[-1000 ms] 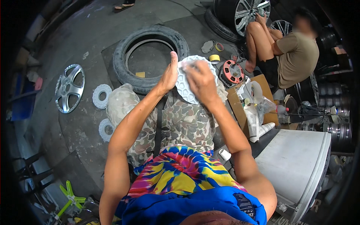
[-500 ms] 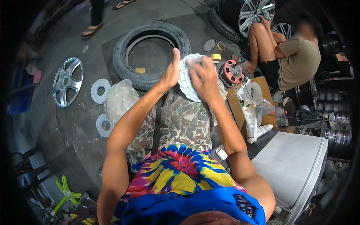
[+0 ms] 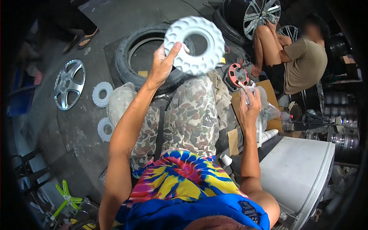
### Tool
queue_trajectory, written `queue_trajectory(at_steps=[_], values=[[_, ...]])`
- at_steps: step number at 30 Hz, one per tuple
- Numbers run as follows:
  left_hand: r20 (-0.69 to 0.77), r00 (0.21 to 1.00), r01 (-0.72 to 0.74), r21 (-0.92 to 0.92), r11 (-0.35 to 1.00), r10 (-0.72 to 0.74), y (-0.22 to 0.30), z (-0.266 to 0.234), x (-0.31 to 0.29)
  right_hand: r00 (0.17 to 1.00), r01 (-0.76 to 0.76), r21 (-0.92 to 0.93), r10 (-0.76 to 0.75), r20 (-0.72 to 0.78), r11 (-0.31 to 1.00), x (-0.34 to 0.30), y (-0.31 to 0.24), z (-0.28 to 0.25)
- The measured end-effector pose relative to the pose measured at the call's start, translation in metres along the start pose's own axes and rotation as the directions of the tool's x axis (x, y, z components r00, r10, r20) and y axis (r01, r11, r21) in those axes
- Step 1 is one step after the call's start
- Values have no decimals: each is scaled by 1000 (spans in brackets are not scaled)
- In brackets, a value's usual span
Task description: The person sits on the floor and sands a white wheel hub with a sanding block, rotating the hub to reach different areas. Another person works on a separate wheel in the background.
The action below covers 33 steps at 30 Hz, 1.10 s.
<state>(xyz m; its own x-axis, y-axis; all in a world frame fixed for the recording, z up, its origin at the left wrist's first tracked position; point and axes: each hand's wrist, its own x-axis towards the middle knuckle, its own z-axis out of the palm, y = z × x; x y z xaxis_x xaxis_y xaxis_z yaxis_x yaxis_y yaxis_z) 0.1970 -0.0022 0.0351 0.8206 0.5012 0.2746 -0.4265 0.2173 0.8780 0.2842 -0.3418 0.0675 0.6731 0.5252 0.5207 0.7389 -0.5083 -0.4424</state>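
Observation:
My left hand [image 3: 163,63] holds up a white, dimpled ring-shaped disc [image 3: 194,45] by its lower left edge, above my camouflage-trousered knees [image 3: 191,115]. My right hand [image 3: 249,107] has come off the disc and is lower on the right, fingers closed on a small pale piece of crumpled material [image 3: 255,93], next to clear plastic bags on a cardboard sheet [image 3: 270,115]. What exactly the piece is I cannot make out.
A black tyre [image 3: 145,57] lies on the floor ahead. Two more white rings [image 3: 102,94] and a silver wheel cover [image 3: 68,84] lie left. Another person [image 3: 299,63] sits at the right by an alloy wheel [image 3: 260,13]. A white cabinet [image 3: 299,176] is at lower right.
The disc was at my knees with both hands on it. Now my left hand alone has lifted it higher, and my right hand has dropped away to the right.

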Motion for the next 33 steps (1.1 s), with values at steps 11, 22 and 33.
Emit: queue_trajectory(at_steps=[11,22,33], values=[[-103,995,8,37,999,-4,13,-21,7,926,319,-7,-313,-213,948,82,-48,81],[-236,937,-241,103,965,259,-2,-13,7,893,432,-19,-431,-132,902,69,-119,152],[-220,974,-32,111,993,56,13,-16,5,850,483,-1,-469,-242,876,156,-112,164]])
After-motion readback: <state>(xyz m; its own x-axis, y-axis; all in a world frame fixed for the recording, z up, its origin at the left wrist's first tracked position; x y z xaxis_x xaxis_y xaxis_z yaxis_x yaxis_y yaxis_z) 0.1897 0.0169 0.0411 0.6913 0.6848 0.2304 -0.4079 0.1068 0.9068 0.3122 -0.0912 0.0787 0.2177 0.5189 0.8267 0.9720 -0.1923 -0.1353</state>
